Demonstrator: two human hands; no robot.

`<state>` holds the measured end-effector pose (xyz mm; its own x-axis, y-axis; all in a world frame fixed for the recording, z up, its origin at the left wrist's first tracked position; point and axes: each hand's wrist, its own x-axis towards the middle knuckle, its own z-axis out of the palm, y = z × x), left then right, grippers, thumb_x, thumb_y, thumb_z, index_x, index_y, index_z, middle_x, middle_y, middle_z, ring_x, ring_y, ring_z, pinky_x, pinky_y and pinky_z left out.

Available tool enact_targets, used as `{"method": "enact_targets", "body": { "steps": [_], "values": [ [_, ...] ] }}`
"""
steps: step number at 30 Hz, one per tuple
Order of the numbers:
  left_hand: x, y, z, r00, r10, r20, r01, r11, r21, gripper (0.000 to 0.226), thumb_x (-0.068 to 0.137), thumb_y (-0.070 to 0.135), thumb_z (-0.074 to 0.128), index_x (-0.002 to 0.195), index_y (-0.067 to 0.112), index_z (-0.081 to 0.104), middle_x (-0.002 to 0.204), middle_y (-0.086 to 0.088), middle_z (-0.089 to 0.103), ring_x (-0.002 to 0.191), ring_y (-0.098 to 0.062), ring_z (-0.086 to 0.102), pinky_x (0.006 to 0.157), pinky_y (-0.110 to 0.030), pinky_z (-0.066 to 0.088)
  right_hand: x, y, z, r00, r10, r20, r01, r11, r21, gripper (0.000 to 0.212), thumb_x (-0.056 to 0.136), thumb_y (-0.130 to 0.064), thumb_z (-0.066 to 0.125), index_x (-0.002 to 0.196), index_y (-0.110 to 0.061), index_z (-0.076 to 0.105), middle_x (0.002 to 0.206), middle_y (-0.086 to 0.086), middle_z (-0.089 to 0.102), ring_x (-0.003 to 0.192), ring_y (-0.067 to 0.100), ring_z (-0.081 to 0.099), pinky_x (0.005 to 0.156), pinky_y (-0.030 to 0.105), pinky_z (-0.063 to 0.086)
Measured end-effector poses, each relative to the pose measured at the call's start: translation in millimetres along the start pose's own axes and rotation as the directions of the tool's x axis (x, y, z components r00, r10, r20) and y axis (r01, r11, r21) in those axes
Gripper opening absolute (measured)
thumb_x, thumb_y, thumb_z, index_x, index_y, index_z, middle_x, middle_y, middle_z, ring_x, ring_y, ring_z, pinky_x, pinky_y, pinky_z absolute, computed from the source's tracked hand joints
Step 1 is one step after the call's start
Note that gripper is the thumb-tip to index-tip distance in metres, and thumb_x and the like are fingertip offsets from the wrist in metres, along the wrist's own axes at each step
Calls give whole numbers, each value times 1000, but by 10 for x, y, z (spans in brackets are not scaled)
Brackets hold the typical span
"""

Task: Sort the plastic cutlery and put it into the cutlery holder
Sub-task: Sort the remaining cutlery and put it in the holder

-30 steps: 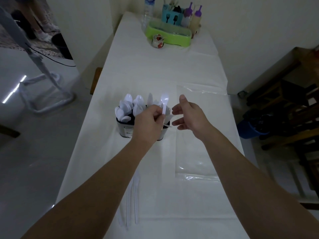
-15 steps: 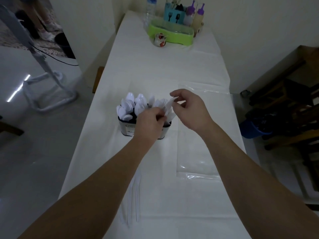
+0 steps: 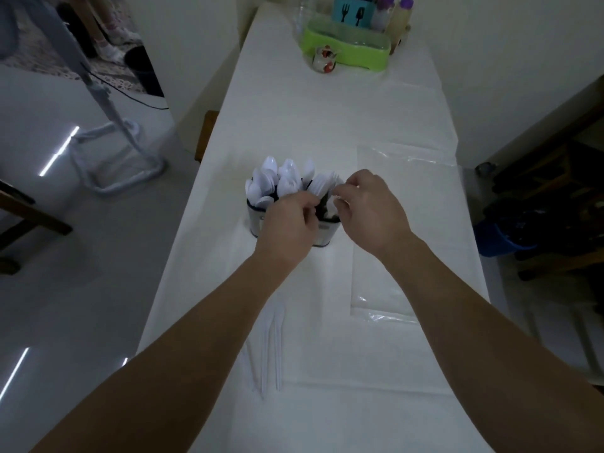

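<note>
Hands (image 3: 330, 214) at cutlery holder (image 3: 253, 220) — fingers curled

Home dining rm: long clothed table (image 3: 327, 125), condiment tray (image 3: 346, 47), fan stand (image 3: 108, 148).

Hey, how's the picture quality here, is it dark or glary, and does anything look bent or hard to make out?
Head view: dim overall, with bright streaks of glare on the glossy floor and on the clear plastic sheet; the wide-angle lens bows the table edges; the white cutlery lying near the forearms nearly vanishes against the white cloth.
</note>
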<state>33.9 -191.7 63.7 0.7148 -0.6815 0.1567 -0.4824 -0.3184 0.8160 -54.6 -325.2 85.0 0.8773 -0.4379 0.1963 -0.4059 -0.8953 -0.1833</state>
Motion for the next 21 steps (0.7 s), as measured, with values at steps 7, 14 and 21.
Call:
{"method": "enact_targets", "body": {
  "steps": [7,14,21],
  "values": [
    [-569,-509,-548,946,-289,-150,256,945,-203,19,87,19,54,89,35,64,78,7,68,69,-21,67,72,-39,59,-217,-85,118,992,-4,-126,-1,999,-43,31,83,-18,67,113,-9,67,115,20,55,93,42,54,77,44,53],
    [-1126,-970,-727,867,-491,-86,498,864,76,24,92,10,51,109,22,65,96,5,66,70,-1,56,59,-5,38,-590,-552,190,931,-52,-362,79,995,62,20,88,-14,58,102,-5,68,99,18,61,88,38,56,81,39,46],
    [-1593,-1180,-668,800,-600,20,556,753,351,21,98,26,52,98,10,65,85,2,60,78,-14,54,69,-25,39,-1378,-1209,732,909,334,249,-394,885,250,16,91,-28,59,98,-16,67,90,6,69,84,26,65,72,30,46]
  ]
}}
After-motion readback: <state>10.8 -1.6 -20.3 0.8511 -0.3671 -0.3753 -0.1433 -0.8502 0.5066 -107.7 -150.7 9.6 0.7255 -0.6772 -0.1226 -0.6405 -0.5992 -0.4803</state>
